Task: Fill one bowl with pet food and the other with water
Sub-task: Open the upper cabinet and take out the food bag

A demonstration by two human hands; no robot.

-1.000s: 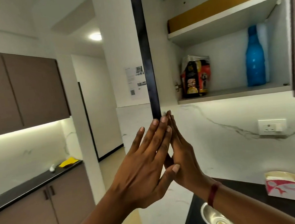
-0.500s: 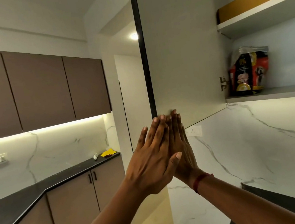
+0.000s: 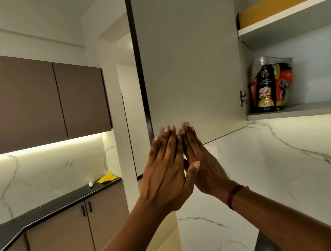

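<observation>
A red and black pet food bag (image 3: 269, 86) with a dog picture stands upright on the lower shelf of the open wall cabinet (image 3: 303, 110), at the right. The cabinet's grey door (image 3: 189, 50) is swung open and shows its inner face. My left hand (image 3: 165, 170) and my right hand (image 3: 206, 162) are raised side by side, fingers straight, with the fingertips at the door's lower edge. Neither hand holds anything. A red band circles my right wrist. No bowl is in view.
Brown wall cabinets (image 3: 40, 102) hang at the left over a black counter (image 3: 46, 209) that carries a yellow cloth (image 3: 106, 178) and a small white object (image 3: 91, 183). A marble backsplash (image 3: 288, 163) runs under the open cabinet. A doorway (image 3: 134, 129) lies behind the door.
The view has swung left and the door has opened wider, from edge-on to showing its inner face. Both hands stayed at its lower edge. The blue bottle and steel bowl left view.
</observation>
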